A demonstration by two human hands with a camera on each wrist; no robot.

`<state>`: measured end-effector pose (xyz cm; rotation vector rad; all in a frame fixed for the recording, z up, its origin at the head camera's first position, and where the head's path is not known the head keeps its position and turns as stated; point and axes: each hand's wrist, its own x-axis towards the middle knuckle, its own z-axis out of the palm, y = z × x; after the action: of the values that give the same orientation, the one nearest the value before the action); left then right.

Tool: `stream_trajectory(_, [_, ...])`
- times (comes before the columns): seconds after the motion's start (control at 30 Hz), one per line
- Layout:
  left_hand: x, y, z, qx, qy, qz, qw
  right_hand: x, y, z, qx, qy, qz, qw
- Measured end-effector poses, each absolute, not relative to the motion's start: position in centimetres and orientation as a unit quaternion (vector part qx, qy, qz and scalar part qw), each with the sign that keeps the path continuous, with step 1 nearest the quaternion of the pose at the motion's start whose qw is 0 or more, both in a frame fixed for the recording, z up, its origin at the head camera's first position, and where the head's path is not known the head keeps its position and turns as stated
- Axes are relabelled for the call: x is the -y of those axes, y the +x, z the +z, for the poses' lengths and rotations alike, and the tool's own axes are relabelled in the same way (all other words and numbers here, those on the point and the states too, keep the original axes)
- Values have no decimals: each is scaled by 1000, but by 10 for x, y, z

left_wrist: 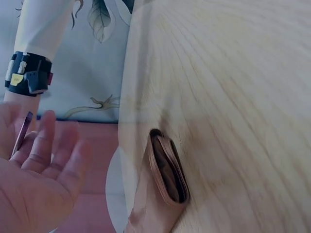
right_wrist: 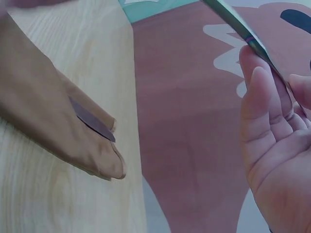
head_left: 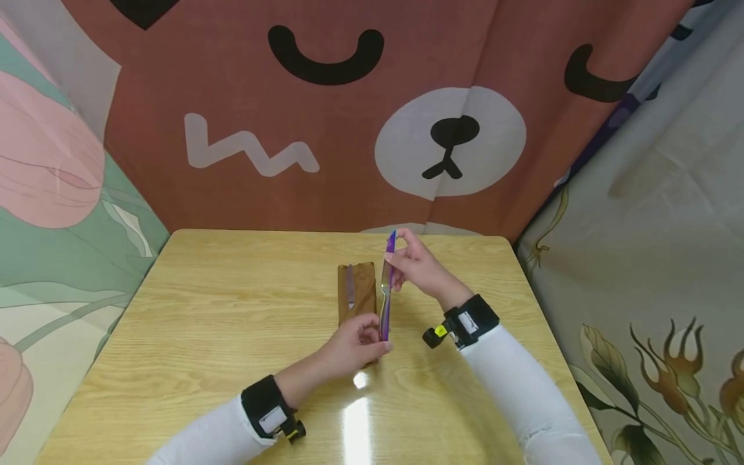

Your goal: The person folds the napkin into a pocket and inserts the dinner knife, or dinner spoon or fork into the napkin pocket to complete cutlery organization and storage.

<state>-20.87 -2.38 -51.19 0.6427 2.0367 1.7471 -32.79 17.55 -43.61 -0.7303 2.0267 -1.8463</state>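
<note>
A shiny purple and gold table knife [head_left: 385, 298] stands nearly lengthwise in the head view, held between both hands. My right hand [head_left: 423, 266] pinches its upper, far part between thumb and fingers. At the lower end, the thumb and curled fingers of my left hand [head_left: 350, 347] grip it. Beside the knife lies a folded brown cloth [head_left: 365, 284], partly hidden by the left hand. A grey-purple blade-like piece [right_wrist: 92, 120] pokes out of the cloth's fold. In the left wrist view the cloth's end shows its rolled layers.
The pale wood table [head_left: 232, 290] reaches back to a curtain [head_left: 325, 129] printed with a bear face. Floral cloths [head_left: 657, 258] hang at the sides. Both wrists wear black camera straps [head_left: 472, 321]. Light glares off the tabletop near the front.
</note>
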Motion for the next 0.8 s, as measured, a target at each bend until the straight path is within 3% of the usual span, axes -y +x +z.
stream_trajectory(0.33, [32, -218, -551, -870, 358, 318, 121, -173, -334, -416, -703, -279, -644, 112])
stream_trajectory(0.8, [38, -204, -560, -886, 423, 84, 168, -159, -360, -394, -704, -284, -644, 96])
